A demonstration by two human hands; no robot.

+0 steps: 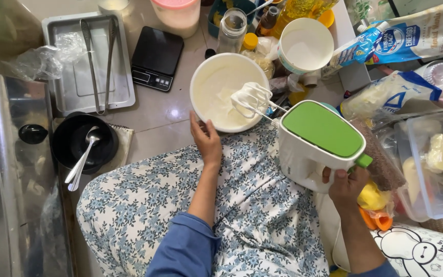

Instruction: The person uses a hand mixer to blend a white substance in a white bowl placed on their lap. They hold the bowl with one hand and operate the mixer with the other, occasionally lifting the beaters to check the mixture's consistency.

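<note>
I'm steadying the white bowl (227, 91) of cream on the floor with my left hand (206, 141) gripping its near rim, while my right hand (345, 185) is clutching the mixer (318, 141), beaters (252, 98) lifted above the cream. Probably checking stiffness; next I'd lower them carefully.

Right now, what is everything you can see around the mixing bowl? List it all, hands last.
round white mixing bowl: one, white, holds pale cream, floor centre
white hand mixer with green top: one, beaters coated, over the bowl's right rim
black digital kitchen scale: one, left of bowl
rectangular metal tray: one, silver, far left, metal tongs on it
black round bowl: one, lower left, two metal spoons in it
empty white tub: one, behind bowl
clear glass jar: one, top centre
clear plastic box: one, right, butter blocks inside
left hand: grip on bowl's near rim
right hand: grip on mixer handle
</note>
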